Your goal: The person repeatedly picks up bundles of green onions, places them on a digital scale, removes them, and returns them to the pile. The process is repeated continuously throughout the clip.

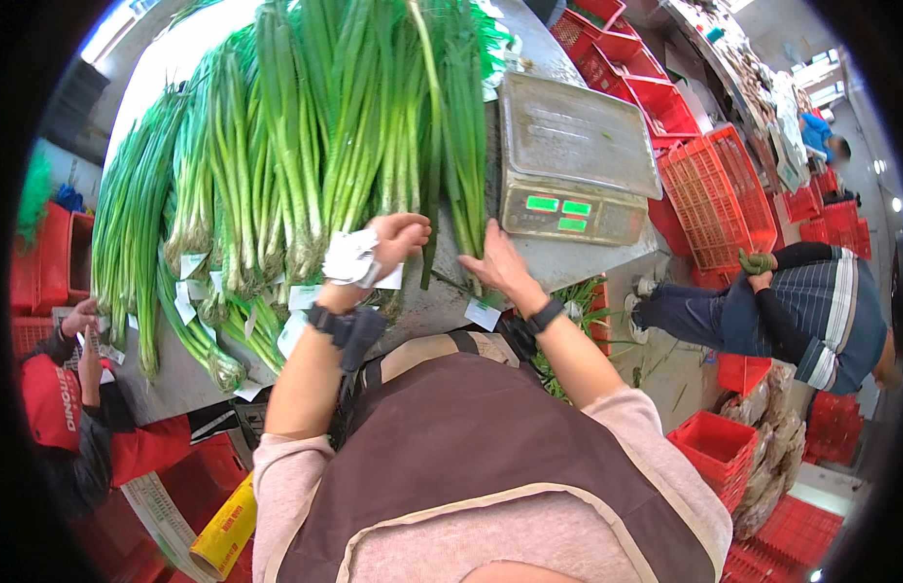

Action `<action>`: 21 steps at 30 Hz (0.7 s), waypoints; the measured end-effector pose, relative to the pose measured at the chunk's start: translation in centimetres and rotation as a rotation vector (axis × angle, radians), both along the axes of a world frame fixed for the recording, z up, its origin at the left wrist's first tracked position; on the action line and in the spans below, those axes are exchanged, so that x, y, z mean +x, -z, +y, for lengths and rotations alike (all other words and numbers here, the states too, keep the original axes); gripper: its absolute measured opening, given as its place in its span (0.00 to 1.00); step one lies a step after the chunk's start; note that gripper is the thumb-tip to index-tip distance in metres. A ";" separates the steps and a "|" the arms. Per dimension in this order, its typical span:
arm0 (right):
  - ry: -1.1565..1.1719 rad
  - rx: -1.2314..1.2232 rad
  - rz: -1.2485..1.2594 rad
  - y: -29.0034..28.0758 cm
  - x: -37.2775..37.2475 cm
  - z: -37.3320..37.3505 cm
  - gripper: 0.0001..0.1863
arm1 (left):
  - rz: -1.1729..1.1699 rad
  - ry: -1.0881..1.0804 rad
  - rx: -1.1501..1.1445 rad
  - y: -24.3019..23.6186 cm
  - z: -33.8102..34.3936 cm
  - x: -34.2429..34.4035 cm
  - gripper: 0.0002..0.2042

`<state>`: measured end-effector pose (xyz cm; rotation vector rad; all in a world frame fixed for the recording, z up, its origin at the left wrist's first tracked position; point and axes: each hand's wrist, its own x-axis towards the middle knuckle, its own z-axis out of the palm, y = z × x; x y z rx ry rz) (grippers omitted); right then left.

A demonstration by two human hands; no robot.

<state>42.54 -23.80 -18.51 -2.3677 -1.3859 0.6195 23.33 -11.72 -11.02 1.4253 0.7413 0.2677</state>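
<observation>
Bunches of long scallions (320, 126) lie across the metal table, leaves away from me and roots toward me. My right hand (503, 262) rests against the right side of a separate scallion bunch (462, 194) near its lower end, fingers stretched out and thumb over the stalks. To its left, my left hand (397, 245) hovers with loosely bent fingers and nothing visible in them. A wad of white paper tags (352, 257) sits at my left wrist. Another white tag (483, 314) lies at the table's near edge, below my right hand.
A digital scale (578, 146) with a flat metal pan stands right of the bunches. Red crates (719, 199) are stacked beyond it. One person (792, 311) stands at the right; another person's hands (85, 335) are at the table's left edge. Green stalks (578, 301) stand below the table's right edge.
</observation>
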 end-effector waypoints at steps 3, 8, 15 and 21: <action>-0.047 0.046 0.525 -0.7 0.6 1.0 0.29 | 0.152 -0.165 0.108 3.0 -3.1 4.4 0.25; -0.364 0.447 0.145 -6.2 1.2 -1.6 0.20 | -0.231 -0.248 -0.507 2.4 -3.9 8.1 0.20; 0.139 0.398 1.013 -10.9 7.0 -1.4 0.21 | -0.316 -0.126 -0.662 -2.0 -5.5 9.5 0.15; -0.050 0.630 1.766 -12.6 11.9 2.7 0.27 | -0.244 0.059 -0.173 -5.2 -8.0 11.0 0.28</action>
